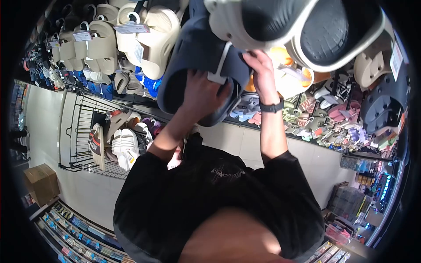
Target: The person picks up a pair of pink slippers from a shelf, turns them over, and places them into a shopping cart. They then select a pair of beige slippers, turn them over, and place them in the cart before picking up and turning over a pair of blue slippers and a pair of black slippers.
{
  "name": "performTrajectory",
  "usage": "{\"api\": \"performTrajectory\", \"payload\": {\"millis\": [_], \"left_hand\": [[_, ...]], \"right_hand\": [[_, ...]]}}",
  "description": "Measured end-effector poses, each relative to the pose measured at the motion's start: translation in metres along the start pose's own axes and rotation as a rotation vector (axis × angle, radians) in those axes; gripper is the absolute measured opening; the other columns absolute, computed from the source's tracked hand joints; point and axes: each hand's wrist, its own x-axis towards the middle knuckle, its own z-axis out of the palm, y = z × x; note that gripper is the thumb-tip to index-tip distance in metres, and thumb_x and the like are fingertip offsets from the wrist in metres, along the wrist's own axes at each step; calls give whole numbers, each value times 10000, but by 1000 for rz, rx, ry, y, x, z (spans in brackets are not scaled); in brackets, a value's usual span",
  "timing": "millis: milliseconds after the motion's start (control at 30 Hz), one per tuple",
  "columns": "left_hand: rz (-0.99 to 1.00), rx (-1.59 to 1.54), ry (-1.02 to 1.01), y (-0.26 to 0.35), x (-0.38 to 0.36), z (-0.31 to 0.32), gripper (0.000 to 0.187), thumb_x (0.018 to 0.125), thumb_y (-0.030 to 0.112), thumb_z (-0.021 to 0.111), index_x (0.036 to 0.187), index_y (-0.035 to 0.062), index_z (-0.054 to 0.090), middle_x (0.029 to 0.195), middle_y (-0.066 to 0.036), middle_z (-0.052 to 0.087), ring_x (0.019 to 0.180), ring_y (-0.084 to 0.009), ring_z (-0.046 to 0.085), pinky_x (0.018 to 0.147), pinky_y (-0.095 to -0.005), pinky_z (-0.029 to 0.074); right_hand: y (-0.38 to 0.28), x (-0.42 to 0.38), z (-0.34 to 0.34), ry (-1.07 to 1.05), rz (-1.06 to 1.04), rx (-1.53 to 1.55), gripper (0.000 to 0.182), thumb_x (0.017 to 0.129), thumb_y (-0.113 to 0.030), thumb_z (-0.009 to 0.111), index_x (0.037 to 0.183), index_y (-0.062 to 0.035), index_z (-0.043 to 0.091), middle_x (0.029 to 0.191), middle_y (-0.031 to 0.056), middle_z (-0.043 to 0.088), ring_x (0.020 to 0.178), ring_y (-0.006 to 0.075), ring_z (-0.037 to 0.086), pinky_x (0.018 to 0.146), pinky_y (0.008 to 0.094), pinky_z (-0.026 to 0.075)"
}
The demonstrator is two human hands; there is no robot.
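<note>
A pair of large dark blue slippers (193, 48) with a white plastic hanger (223, 61) fills the upper middle of the view. My left hand (201, 94) grips the slippers, its fingers partly inside the foot opening and its thumb apart; motion blurs it a little. On the slippers' right edge, beside the hanger, my right hand (261, 65) has its fingers curled against them. It wears a dark wristband (272, 106). White slippers with black footbeds (324, 35) hang close above my right hand.
Beige slippers (158, 39) hang on the rack at upper left. A wire cart (81, 127) holding white slippers (126, 147) stands at left. Small colourful footwear (307, 118) hangs at right, near dark clogs (386, 103). A cardboard box (41, 184) sits at lower left.
</note>
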Motion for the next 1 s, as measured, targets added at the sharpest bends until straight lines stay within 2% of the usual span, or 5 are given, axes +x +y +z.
{"api": "performTrajectory", "payload": {"millis": [300, 533, 733, 800, 1000], "left_hand": [[167, 341, -122, 22, 17, -28, 186, 696, 49, 620, 870, 56, 686, 841, -128, 649, 916, -285, 600, 846, -454, 418], [168, 258, -265, 38, -31, -14, 266, 711, 32, 586, 915, 83, 748, 864, -163, 670, 958, -310, 608, 988, -489, 393], [-224, -368, -295, 44, -129, 4, 217, 843, 65, 579, 998, 49, 729, 858, -180, 685, 914, -312, 646, 912, -411, 457], [-382, -443, -291, 76, -147, -4, 172, 849, 72, 635, 983, -23, 689, 754, -152, 660, 750, -135, 634, 724, -266, 469], [-644, -921, -27, 120, -207, 8, 187, 821, 0, 645, 994, -27, 710, 833, -11, 683, 738, -82, 587, 708, -230, 451]], "right_hand": [[12, 63, 15, 230, -84, -458, 199, 715, -130, 601, 801, 40, 660, 780, 211, 675, 775, 340, 666, 690, 400, 505], [84, 11, 1, 359, -4, -2, 144, 739, 38, 588, 866, 56, 653, 744, 154, 671, 659, 215, 654, 589, 383, 494], [58, -176, -16, 366, -541, -531, 379, 784, -78, 659, 1145, -26, 557, 1223, 168, 579, 1090, 332, 570, 950, 385, 439], [38, -235, -11, 418, -562, -523, 387, 782, -80, 654, 1153, -20, 560, 1246, 171, 569, 1137, 386, 530, 978, 433, 418], [59, -361, 8, 445, -474, -488, 540, 817, -91, 641, 1312, 15, 451, 1407, 218, 434, 1297, 356, 428, 1055, 437, 352]]}}
